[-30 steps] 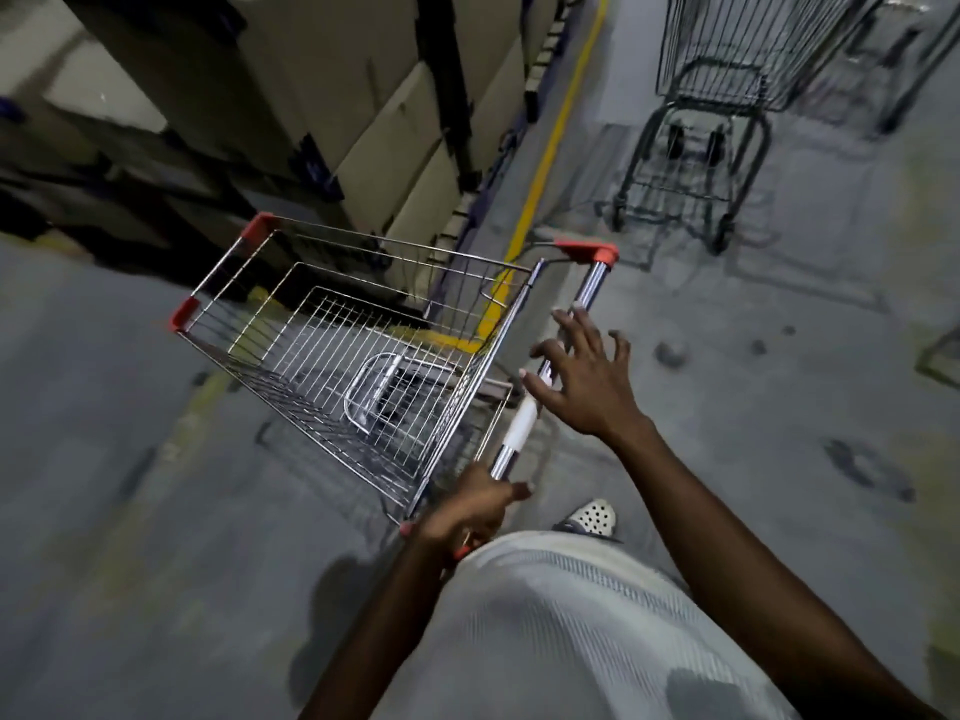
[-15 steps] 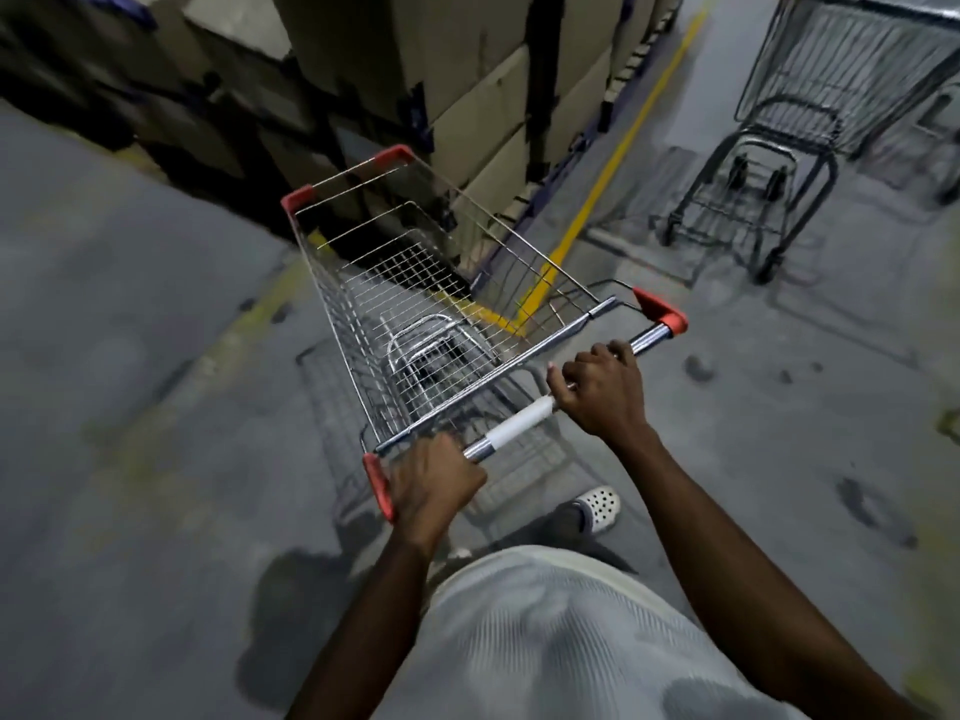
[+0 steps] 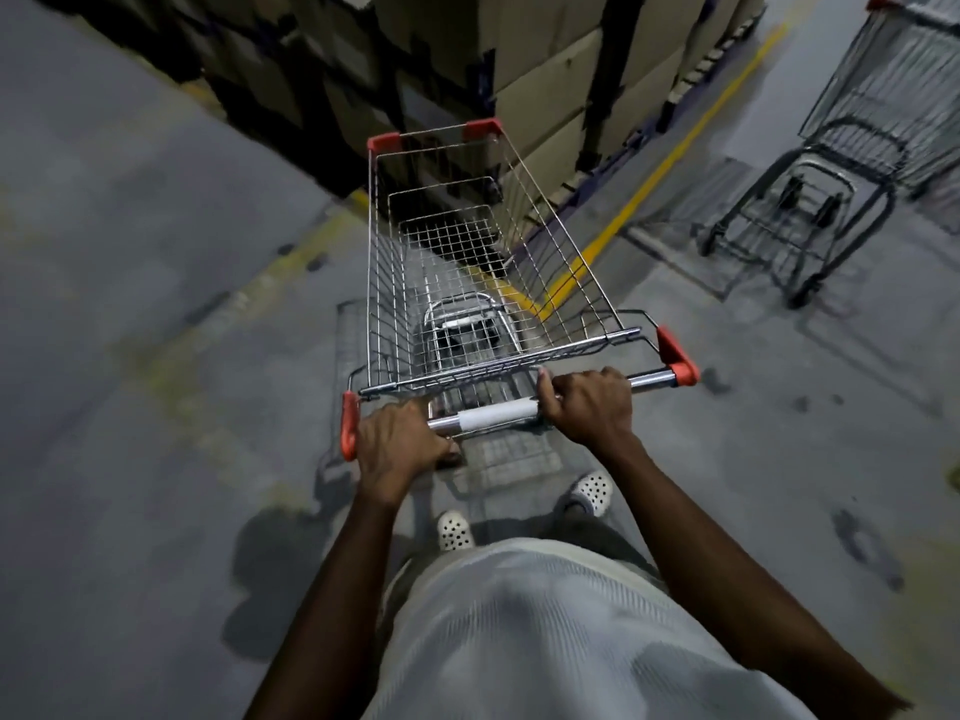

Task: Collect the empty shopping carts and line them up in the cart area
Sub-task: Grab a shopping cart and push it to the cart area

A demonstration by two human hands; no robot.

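**On the push bar, two hands clamp an empty wire cart**

At the near end of the shopping cart [image 3: 498, 358], the left hand [image 3: 397, 441] wraps the handle bar [image 3: 649, 379], fingers curled under and knuckles up, just beside the left end cap [image 3: 349, 426]. The right hand [image 3: 589, 405] grips the same bar farther along in the same closed fist. A white sleeve [image 3: 493, 414] covers the tube between the two hands. Both forearms reach forward nearly straight, and the right one angles in from the lower corner.

Beyond the right knuckles, bare chrome tube runs to the right end cap [image 3: 675, 358], which is red plastic like the left one. Ahead of the fingers, the basket is thin bright wire in a grid, narrowing away from the hands. It holds nothing except a folded wire seat flap [image 3: 467, 324] lying near the hands. Two red corner guards [image 3: 383, 142] mark the far rim.

Past that rim stand stacked cardboard boxes [image 3: 545, 101]. Ahead and to the right of the right hand, a yellow line [image 3: 649, 179] crosses the grey, stained concrete floor [image 3: 130, 304]. Farther right stands a second cart [image 3: 893, 90] of dark wire, well apart from the held one. Below the wrists are two white perforated shoes [image 3: 455, 531] and a pale ribbed shirt [image 3: 545, 641].
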